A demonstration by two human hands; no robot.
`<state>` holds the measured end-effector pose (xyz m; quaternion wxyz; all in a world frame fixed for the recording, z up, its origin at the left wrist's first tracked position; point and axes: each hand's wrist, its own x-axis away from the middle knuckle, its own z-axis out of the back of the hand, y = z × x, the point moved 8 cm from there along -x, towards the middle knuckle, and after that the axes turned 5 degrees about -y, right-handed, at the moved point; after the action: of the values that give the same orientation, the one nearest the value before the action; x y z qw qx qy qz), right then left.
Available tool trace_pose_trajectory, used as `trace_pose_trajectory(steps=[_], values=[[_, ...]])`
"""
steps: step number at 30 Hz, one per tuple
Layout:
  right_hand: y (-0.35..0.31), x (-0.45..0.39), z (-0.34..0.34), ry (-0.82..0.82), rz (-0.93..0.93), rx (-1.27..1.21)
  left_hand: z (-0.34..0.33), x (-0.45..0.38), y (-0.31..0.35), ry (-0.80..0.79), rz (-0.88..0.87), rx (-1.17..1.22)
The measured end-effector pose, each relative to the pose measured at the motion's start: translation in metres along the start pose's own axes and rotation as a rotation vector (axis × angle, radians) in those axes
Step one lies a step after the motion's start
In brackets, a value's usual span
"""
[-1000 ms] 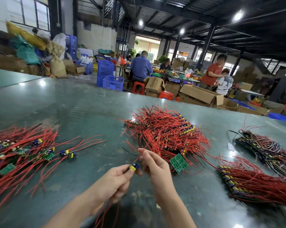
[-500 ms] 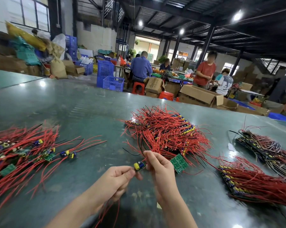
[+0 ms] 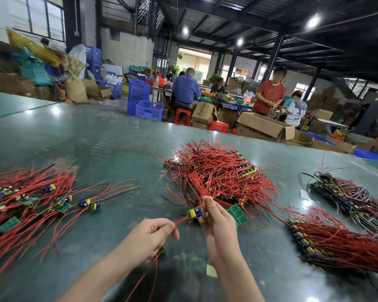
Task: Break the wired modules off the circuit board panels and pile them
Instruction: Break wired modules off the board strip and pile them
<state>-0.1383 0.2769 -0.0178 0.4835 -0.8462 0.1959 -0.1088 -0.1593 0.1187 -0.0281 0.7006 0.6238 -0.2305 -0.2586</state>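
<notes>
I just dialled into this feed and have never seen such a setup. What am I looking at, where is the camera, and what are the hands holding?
There is no machine here: a person works with bare hands, and the single camera sits on that person's head, looking forward and down. The left hand pinches red wires, which run to a small module held up at the fingertips of the right hand. They work over a green table. On it, at the left, lies a loose pile of separated modules with red wires. In the middle is a heap of wired panels, with a bare green board at its near edge. More panels lie at the right. Other people work at benches beyond the table.
</notes>
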Motion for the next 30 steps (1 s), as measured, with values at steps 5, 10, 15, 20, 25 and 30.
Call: trace_pose_trajectory(steps=[5,10,15,20,25,30], values=[[-0.004,-0.005,0.017,0.117,-0.019,-0.053,0.003,0.0,-0.004,-0.031,0.063,-0.047],[-0.011,-0.005,0.015,0.049,0.024,0.042,0.01,-0.003,-0.01,-0.004,0.097,-0.027],[-0.03,0.001,-0.006,-0.212,0.042,-0.035,0.048,-0.001,-0.01,0.355,-0.029,-0.403],[-0.05,0.011,-0.035,-0.525,-0.071,-0.094,0.056,-0.005,-0.017,0.392,-0.046,-0.504],[-0.032,0.008,-0.078,-0.707,-0.286,0.557,0.048,-0.005,-0.018,0.361,-0.125,-0.562],[-0.035,-0.042,-0.103,-0.209,-0.174,0.148,0.045,-0.003,-0.014,0.339,-0.178,-0.632]])
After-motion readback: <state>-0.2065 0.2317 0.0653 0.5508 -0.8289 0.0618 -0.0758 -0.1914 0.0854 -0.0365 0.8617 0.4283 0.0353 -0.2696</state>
